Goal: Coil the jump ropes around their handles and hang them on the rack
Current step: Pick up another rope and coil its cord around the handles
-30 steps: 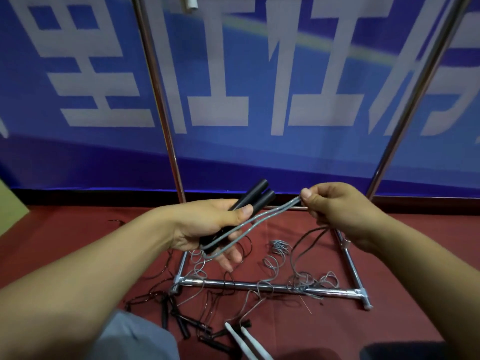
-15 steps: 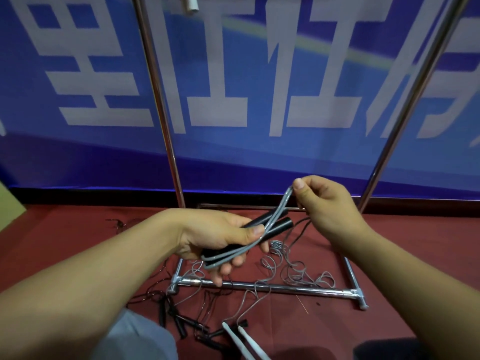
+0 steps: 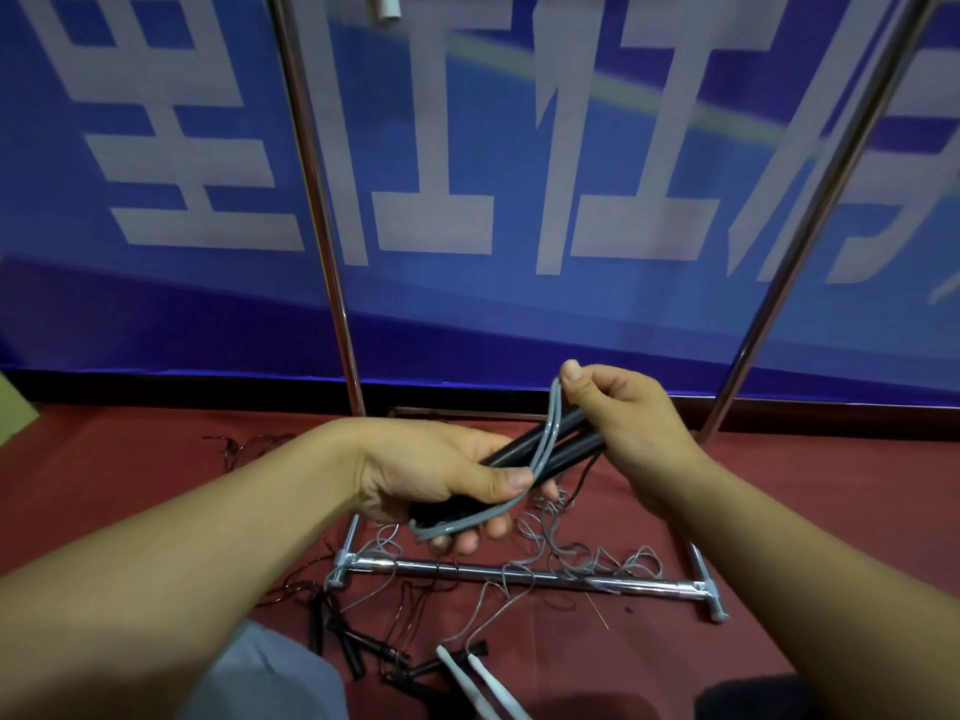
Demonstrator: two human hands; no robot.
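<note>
The only lettering visible is on the blue banner (image 3: 467, 314) hung behind the rack uprights. It carries large white characters, apparently Chinese, in a single row across its width. The top of the frame cuts off each character, and the uprights cross some strokes, so none can be read with certainty. No labels, brands or numbers can be made out on any other item.

Blue banner (image 3: 467, 314) (large white characters) behind; dark red carpet floor (image 3: 831, 485) below.
</note>
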